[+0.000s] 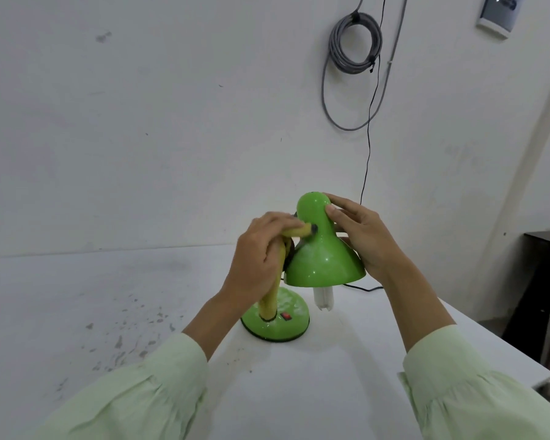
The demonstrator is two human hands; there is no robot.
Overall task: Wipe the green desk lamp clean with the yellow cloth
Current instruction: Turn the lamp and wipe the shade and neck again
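The green desk lamp stands on the white table, a little right of centre. Its glossy shade [321,252] tilts downward, and a white bulb [323,300] pokes out below it. A yellow bendy neck [269,304] rises from the round green base [286,325], which carries a red switch [286,316]. My left hand [258,258] is wrapped around the top of the neck, where it meets the shade. On the shade's right side rests my right hand [365,236], thumb near the crown and fingers behind the shade. No yellow cloth is in view.
The white table [77,312] is stained and speckled on its left half. Its right edge [489,338] runs diagonally, with dark furniture [543,281] beyond. A thin black cord [367,154] climbs the wall behind the lamp, beside a coiled grey cable [354,42].
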